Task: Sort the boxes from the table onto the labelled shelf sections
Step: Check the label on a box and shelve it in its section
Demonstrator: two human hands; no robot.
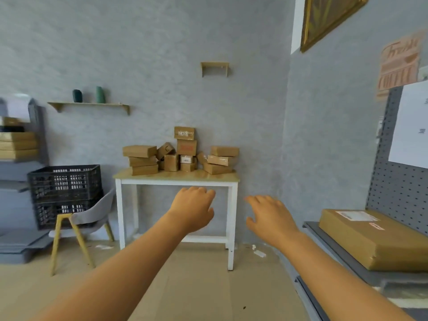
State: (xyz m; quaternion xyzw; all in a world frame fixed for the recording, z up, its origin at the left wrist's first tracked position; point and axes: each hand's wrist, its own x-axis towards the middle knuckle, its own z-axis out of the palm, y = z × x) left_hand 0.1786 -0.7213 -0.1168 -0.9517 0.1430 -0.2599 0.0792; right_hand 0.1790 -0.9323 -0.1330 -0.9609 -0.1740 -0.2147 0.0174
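Note:
Several brown cardboard boxes (183,154) are piled on a white-legged table (143,177) against the far grey wall. My left hand (193,208) and my right hand (269,214) are stretched out in front of me, well short of the table, fingers apart and holding nothing. At the right stands a grey shelf unit (347,258) with a pegboard back, and a large flat cardboard box (379,242) lies on it. A second grey shelf (18,163) at the far left holds stacked flat boxes (17,144).
Two stacked black crates (64,193) stand left of the table, with a grey chair (92,218) on yellow legs in front of them. A white sheet (410,126) hangs on the pegboard. Small white scraps (258,252) lie on the floor near the table's right leg.

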